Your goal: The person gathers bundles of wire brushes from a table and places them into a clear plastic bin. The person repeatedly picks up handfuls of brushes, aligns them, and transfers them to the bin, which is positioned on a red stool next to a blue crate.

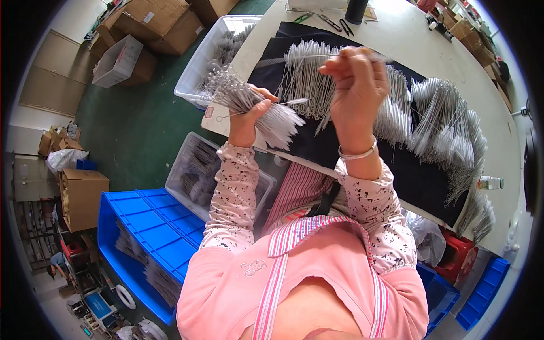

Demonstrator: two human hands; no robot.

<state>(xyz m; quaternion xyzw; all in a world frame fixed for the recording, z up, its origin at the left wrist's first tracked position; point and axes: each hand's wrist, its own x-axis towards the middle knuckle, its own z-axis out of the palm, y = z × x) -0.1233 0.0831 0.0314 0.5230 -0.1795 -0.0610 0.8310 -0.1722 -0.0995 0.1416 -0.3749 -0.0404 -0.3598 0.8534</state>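
A thick bundle of wire straw brushes (277,122) is wrapped in my left hand (249,119), white bristle ends toward the table and wire loops toward the white tub. My right hand (360,90) is raised over the black cloth (317,144), its fingers pinched on a single straw brush (309,57). That brush lies nearly level and is smeared by motion. Below and beside the right hand, more brushes (309,85) lie in fanned rows on the cloth. Further piles of brushes (445,122) spread along the right of the table.
Pliers and cutters (328,22) lie at the table's far edge beside a black cylinder (356,10). A white tub (190,85) and a clear bin (187,150), both with brushes, stand left. A blue crate (153,209) is near my left elbow. A small jar (491,182) stands at right.
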